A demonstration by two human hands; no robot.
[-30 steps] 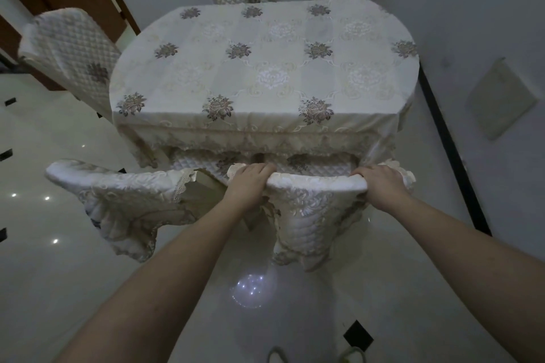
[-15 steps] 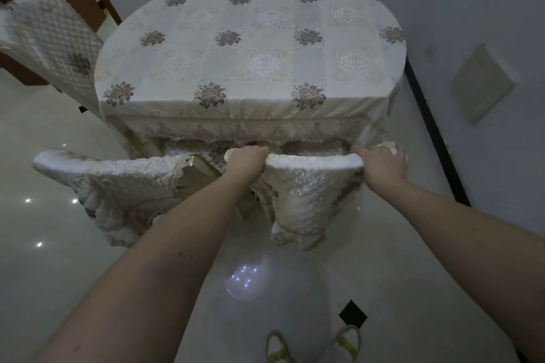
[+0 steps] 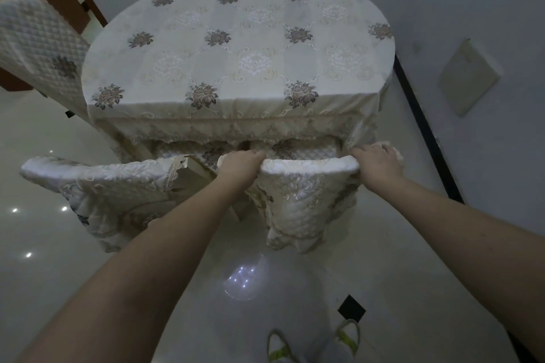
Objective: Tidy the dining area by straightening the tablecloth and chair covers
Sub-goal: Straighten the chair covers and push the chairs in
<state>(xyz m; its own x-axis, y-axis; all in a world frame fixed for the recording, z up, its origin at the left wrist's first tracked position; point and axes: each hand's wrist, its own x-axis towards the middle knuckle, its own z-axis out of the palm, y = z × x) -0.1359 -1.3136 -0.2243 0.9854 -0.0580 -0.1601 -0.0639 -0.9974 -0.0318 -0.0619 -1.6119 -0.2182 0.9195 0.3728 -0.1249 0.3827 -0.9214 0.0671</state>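
Hands are both clamped on the top edge of the near chair cover [image 3: 306, 197]; left hand [image 3: 240, 163] grips the left corner, right hand [image 3: 376, 162] the right corner, set well apart along the chair back; that chair sits tucked right up against the hanging lace hem of the tablecloth [image 3: 236, 59], which lies flat over the table with its border draped down the near side; second covered chair [image 3: 106, 188] stands just beside on the left, its lace edge near the left wrist; wall [image 3: 472, 9] runs close along the table's right side; glossy floor [image 3: 44, 259] is open on the left and behind the person.
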